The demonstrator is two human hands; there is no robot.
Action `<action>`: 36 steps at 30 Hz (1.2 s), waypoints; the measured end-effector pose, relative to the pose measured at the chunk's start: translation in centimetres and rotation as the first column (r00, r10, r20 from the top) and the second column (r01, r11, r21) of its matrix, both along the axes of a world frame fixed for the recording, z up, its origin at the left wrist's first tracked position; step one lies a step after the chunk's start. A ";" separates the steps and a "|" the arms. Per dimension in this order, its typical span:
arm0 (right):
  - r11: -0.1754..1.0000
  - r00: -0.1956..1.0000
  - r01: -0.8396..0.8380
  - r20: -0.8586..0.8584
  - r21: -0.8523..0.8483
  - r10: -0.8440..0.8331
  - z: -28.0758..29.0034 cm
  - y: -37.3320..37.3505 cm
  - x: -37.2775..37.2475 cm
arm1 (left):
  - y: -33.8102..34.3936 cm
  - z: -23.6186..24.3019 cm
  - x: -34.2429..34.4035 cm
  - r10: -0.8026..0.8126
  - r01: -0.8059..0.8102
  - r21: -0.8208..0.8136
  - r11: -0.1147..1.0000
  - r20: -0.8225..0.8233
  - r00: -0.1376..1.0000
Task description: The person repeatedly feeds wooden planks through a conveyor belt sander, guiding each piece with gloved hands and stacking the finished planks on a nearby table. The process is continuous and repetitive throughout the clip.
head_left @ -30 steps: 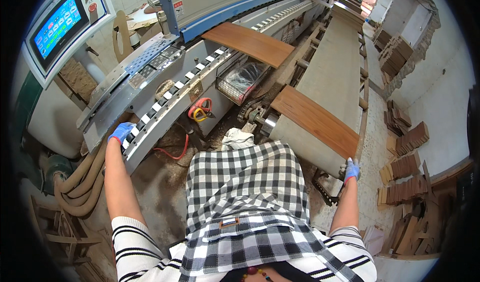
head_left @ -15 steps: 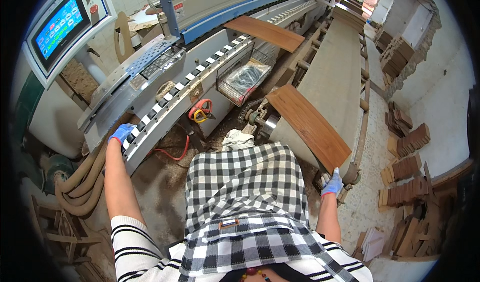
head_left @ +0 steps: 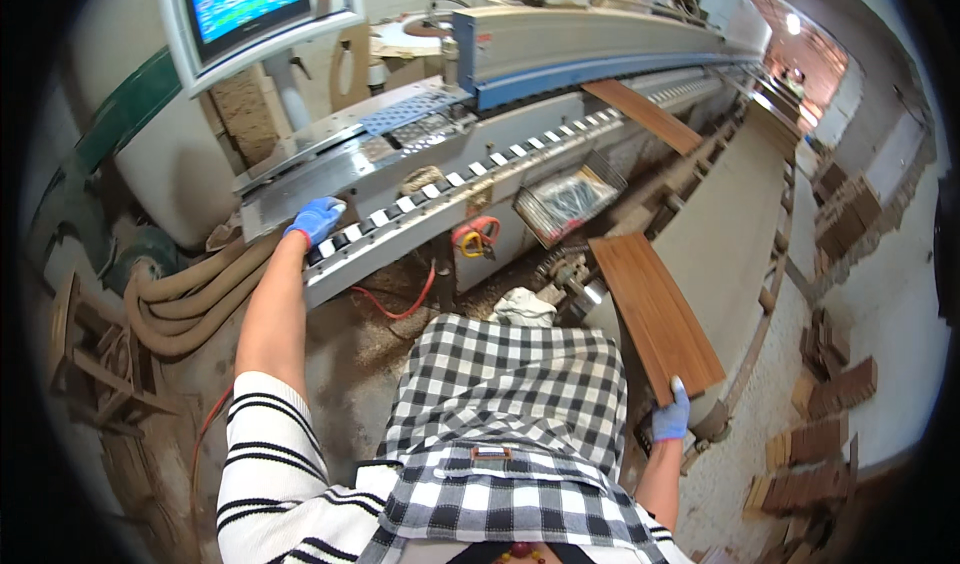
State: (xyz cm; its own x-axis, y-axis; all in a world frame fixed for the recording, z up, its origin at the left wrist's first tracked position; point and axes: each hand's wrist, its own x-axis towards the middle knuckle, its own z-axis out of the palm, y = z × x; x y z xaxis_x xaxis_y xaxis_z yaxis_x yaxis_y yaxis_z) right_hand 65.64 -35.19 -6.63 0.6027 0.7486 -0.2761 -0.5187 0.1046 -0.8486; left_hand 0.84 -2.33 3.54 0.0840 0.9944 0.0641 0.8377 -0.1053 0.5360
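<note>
My right hand [head_left: 671, 416], in a blue and white glove, grips the near end of a brown wooden board [head_left: 657, 314], thumb on top and the other fingers hidden beneath. That board slants over the near end of the conveyor belt [head_left: 715, 224]. My left hand [head_left: 317, 221], in a similar glove, lies at the near end of the machine's roller track [head_left: 415, 202], fingers stretched toward the metal bed [head_left: 325, 186]; I see nothing in it. Another brown board [head_left: 645, 117] sticks out from under the machine's blue-edged beam [head_left: 590, 76].
A wire basket [head_left: 570, 209] and red-and-yellow-handled scissors [head_left: 475, 236] hang on the machine's side. A control screen [head_left: 248, 2] stands at upper left. Thick hoses [head_left: 195, 309] and a wooden stool [head_left: 95, 364] are at left. Stacked boards [head_left: 845, 389] line the right wall.
My view has turned, so the scene sits further right. My left hand has shifted slightly on the track end, fingers now straighter. The held board has swung to point more directly away from me.
</note>
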 end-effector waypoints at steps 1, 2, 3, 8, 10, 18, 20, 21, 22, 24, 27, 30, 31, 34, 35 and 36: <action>0.998 0.997 0.039 0.059 0.056 -0.043 -0.6 -0.8 0.9 | -0.7 1.2 0.4 -0.022 0.022 0.007 1.000 -0.042 0.999; 0.995 0.995 0.092 0.033 0.036 -0.094 1.3 -1.8 -0.1 | -2.1 2.8 0.9 -0.038 0.039 0.005 0.999 -0.088 0.995; 0.987 0.989 0.144 0.015 0.074 -0.145 1.1 -3.0 0.2 | -3.6 4.6 1.8 -0.010 0.002 -0.049 0.999 -0.169 0.986; 0.988 0.994 0.080 0.070 0.131 -0.090 3.0 -7.0 -0.8 | -8.4 3.4 0.0 0.203 -0.267 -0.166 0.949 -0.326 0.923; 0.981 0.995 0.041 0.079 0.190 -0.057 3.4 -7.4 -1.1 | -8.9 3.9 1.2 0.206 -0.236 -0.061 0.970 -0.316 0.926; 0.936 0.953 -0.250 -0.107 0.247 0.283 7.4 1.1 -8.7 | -8.9 4.8 2.4 0.289 -0.320 -0.078 0.944 -0.266 0.920; 0.924 0.934 -0.329 -0.076 0.198 0.349 8.0 4.3 -12.3 | -9.1 4.7 1.8 0.297 -0.324 -0.078 0.943 -0.245 0.923; 0.911 0.920 -0.371 -0.061 0.181 0.387 7.9 5.6 -13.7 | -9.0 4.4 1.5 0.304 -0.326 -0.071 0.943 -0.225 0.926; 0.896 0.904 -0.413 -0.047 0.164 0.426 7.8 6.9 -15.0 | -8.7 3.7 1.1 0.304 -0.311 -0.005 0.950 -0.198 0.932; 0.859 0.865 -0.461 -0.100 0.224 0.491 8.0 9.4 -18.7 | -8.0 2.7 0.4 0.280 -0.288 -0.011 0.958 -0.201 0.939; 0.773 0.773 -0.614 -0.077 0.160 0.630 9.0 10.6 -23.5 | -8.8 3.8 1.3 0.273 -0.289 -0.068 0.955 -0.184 0.944; 0.543 0.536 -0.837 -0.100 0.063 0.838 10.9 11.4 -26.1 | -8.7 3.7 1.2 0.272 -0.292 -0.099 0.951 -0.181 0.945; 0.504 0.501 -0.858 -0.054 0.101 0.863 11.0 11.4 -26.8 | -8.6 3.7 1.2 0.271 -0.292 -0.104 0.951 -0.180 0.946; 0.336 0.327 -0.913 -0.074 0.231 0.942 13.6 9.9 -29.6 | -8.6 3.5 1.0 0.288 -0.311 -0.116 0.943 -0.177 0.941; 0.263 0.250 -0.927 -0.081 0.269 0.965 12.6 10.4 -30.1 | -8.8 3.5 1.0 0.288 -0.313 -0.130 0.941 -0.177 0.941; 0.252 0.256 -0.930 -0.020 0.268 0.966 12.5 10.4 -30.9 | -8.9 3.9 1.3 0.293 -0.318 -0.157 0.935 -0.161 0.942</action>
State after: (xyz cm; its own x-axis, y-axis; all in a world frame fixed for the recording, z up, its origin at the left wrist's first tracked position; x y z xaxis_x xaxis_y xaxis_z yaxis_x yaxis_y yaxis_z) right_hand 34.77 -24.77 5.91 -0.6147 0.7849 -0.0778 -0.4540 -0.4328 -0.7788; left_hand 2.10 -11.19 7.40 -0.2304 0.9672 -0.1074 0.8788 0.2542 0.4038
